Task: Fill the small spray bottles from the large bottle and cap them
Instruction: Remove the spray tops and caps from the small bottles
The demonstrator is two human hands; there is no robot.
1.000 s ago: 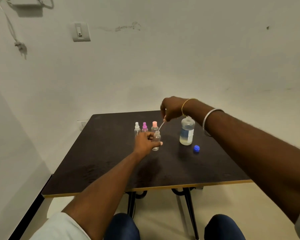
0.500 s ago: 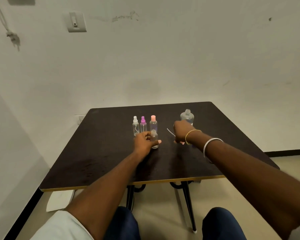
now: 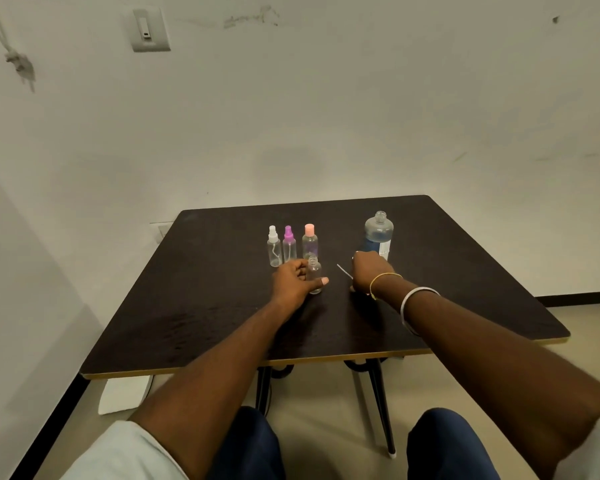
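A small clear spray bottle stands uncapped on the dark table, and my left hand is wrapped around it. My right hand rests low on the table just right of it, closed on a spray cap whose thin dip tube pokes out to the left. The cap's head is hidden in the fingers. Behind my right hand stands the large clear bottle, open at the top, with a blue label. Three capped small bottles stand in a row behind my left hand: white-topped, purple-topped, pink-topped.
The table's front edge runs just above my knees. A white wall stands close behind the table and at the left. A white sheet lies on the floor under the table's left corner.
My right hand has come down from above the small bottle to the table in front of the large bottle, taking the cap and its tube along. My left hand has stayed on the small bottle.
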